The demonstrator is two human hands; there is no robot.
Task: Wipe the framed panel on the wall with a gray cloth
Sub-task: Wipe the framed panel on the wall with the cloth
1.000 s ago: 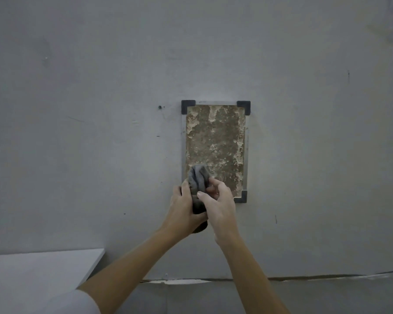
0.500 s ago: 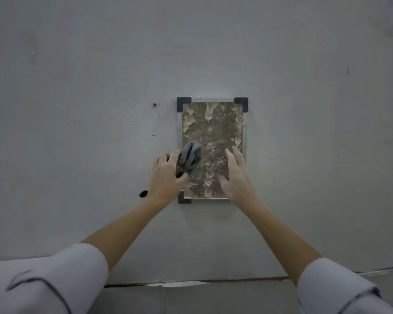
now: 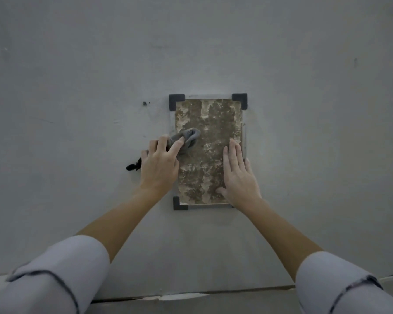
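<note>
A mottled brown framed panel (image 3: 210, 123) with dark corner brackets hangs on the grey wall. My left hand (image 3: 159, 165) grips a bunched gray cloth (image 3: 188, 136), which presses against the panel's left side at mid height. A dark end of the cloth pokes out left of that hand. My right hand (image 3: 237, 175) lies flat with fingers together on the panel's lower right part, covering the lower right corner bracket.
The plain grey wall (image 3: 315, 132) fills the view. A small dark screw or hole (image 3: 144, 103) sits left of the panel's top. A cracked seam (image 3: 179, 295) runs along the wall's base, between my two light sleeves.
The hands parted: the left carried the cloth up from the panel's lower left to its left side at mid height, and the right let go and laid flat on the panel's lower right.
</note>
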